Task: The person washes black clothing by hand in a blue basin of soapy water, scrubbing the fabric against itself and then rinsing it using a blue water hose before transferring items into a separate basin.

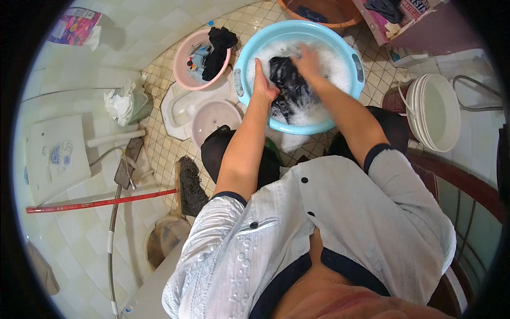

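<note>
A large light-blue plastic basin [299,128] in front of me holds white suds. Over the suds lies a wet black garment [293,85]. My left hand [265,85] grips the garment's left edge, thumb pointing up and fingers curled under the cloth. My right hand [307,62] is blurred by motion and touches the garment's upper right part; whether its fingers hold the cloth cannot be told. Left of the blue basin, a pink basin [179,65] holds a light-blue garment, with a black garment [217,52] hanging over its right rim.
A pale basin [217,117] stands by a squat toilet [175,111]. White stacked buckets [434,113] are at the right, and a brown basin [338,24] lies beyond. Further left are a mop head [191,185], a red pole [99,203] and a waste bag [127,103].
</note>
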### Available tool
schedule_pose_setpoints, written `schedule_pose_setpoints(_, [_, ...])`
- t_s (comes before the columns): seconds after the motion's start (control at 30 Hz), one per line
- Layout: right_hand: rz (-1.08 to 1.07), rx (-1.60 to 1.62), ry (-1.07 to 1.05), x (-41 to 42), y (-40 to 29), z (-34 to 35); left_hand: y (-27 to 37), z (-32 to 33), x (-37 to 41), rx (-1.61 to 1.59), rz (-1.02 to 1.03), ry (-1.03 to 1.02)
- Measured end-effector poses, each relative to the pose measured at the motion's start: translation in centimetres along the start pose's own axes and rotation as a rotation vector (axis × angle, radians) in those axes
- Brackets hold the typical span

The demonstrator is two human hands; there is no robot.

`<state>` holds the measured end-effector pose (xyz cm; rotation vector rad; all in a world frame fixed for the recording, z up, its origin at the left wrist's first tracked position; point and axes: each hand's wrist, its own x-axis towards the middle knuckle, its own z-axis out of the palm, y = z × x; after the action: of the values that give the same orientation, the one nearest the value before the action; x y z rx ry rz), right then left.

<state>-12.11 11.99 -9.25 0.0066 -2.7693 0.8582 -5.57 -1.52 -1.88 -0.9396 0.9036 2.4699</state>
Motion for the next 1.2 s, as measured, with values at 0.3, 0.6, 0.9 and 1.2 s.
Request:
schedule_pose_setpoints(0.3, [-0.457,0.342,-0.200,-7.2,-10.2,-9.2,-2.9,-3.6,5.8,-0.181,0.190,-0.461])
schedule_pose_setpoints(0.6, [-0.083,0.180,-0.242,3.7,2.5,-1.7,-0.9,-1.7,2.7,0.008,0.048,-0.032])
schedule_pose_setpoints(0.9, [-0.304,0.474,-0.408,-8.2,-11.6,-11.4,-3.0,-5.1,6.6,-0.147,0.263,-0.602])
schedule_pose_setpoints(1.2, [-0.117,0.228,-0.268,4.2,-2.2,-5.5,0.3,-0.1,1.2,0.622,0.195,0.066])
